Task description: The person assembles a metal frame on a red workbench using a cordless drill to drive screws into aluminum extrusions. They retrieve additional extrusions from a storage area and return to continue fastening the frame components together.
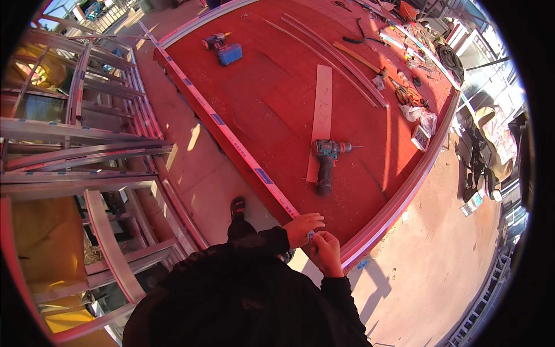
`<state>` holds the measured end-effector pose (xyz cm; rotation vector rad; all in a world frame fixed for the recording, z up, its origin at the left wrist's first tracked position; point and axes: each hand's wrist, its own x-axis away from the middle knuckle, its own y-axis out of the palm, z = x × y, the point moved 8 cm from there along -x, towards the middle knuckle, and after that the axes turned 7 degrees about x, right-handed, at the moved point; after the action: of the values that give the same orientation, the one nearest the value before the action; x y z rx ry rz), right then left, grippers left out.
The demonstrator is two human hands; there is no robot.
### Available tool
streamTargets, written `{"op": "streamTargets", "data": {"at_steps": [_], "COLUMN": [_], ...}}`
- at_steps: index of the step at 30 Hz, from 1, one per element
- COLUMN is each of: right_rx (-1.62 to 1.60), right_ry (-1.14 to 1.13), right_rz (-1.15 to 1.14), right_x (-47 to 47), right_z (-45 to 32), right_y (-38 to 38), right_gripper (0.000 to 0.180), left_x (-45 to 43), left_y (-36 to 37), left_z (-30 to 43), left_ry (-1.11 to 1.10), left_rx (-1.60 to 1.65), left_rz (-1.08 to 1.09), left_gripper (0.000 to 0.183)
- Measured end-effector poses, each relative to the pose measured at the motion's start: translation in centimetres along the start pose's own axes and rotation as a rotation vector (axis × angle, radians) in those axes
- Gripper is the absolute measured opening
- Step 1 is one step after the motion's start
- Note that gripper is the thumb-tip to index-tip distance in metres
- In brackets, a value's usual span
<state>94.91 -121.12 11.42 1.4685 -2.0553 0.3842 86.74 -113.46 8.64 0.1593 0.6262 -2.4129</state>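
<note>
Both my hands are together at the near end of a long metal profile with printed protective film, which lies along the left edge of a red-covered work table. My left hand rests over the profile's end with its fingers stretched to the right. Just beside it, my right hand pinches a small bit of blue-and-white film at that end. Further up on the table lies a cordless drill with a bit fitted, partly on a flat pale strip.
A second cordless driver with a blue battery lies at the far left of the table. A hammer, orange-handled pliers and a small box of screws lie to the right. Stacked metal frames stand left; a ladder lies right.
</note>
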Motion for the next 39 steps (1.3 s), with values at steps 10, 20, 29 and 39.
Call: {"op": "streamTargets", "data": {"at_steps": [10,20,29,39], "right_rx": [0.425,1.244,1.687,1.671], "right_ry": [-0.208,-1.163,-0.689,-0.319], "right_rz": [0.157,0.168,0.119,0.146], "right_x": [-18.2,-46.1,-64.4,-58.2], "right_z": [-8.1,-39.4,-38.5,-34.3], "right_y": [14.7,54.7,61.2,52.1], "right_gripper": [0.021,0.038,0.047,0.048], "left_x": [0.1,10.8,12.0,-11.6], "left_y": [-39.6,-63.6,-74.5,-90.0], "left_z": [-12.8,-25.3,-25.5,-35.9], "left_ry": [0.003,-0.313,-0.350,-0.242], "left_rx": [-0.127,-0.109,-0.169,-0.085], "left_rz": [0.758,1.036,1.078,0.851], "left_gripper": [0.039,0.026,0.022,0.020]}}
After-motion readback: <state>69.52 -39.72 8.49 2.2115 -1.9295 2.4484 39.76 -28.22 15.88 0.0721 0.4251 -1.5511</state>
